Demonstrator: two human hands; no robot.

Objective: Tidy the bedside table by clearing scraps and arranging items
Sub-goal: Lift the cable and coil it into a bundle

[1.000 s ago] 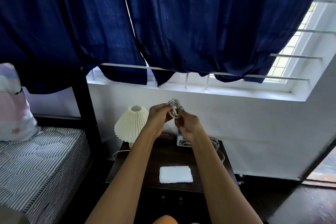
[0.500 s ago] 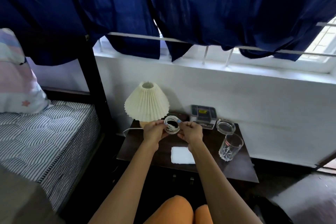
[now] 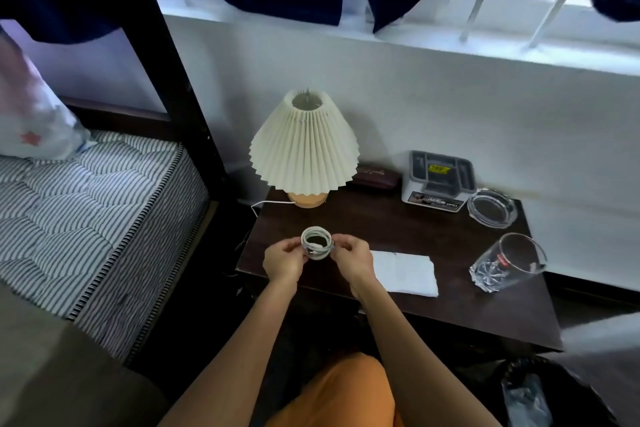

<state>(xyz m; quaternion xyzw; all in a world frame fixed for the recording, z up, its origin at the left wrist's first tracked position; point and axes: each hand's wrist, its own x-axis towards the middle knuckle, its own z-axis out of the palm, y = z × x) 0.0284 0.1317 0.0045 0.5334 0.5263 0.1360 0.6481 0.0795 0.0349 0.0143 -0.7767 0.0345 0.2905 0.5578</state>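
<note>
Between both hands [image 3: 284,262] [image 3: 352,262], coiled cable [image 3: 316,242].

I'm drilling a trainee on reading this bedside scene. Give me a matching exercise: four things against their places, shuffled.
Things:
1. coiled cable
2. lamp
3. drinking glass
4. folded tissue

Places:
A. table's right edge
B. back left corner of table
C. held between both hands
D. lying flat near the front, beside the right hand

Pairs: 1-C, 2-B, 3-A, 4-D
</note>
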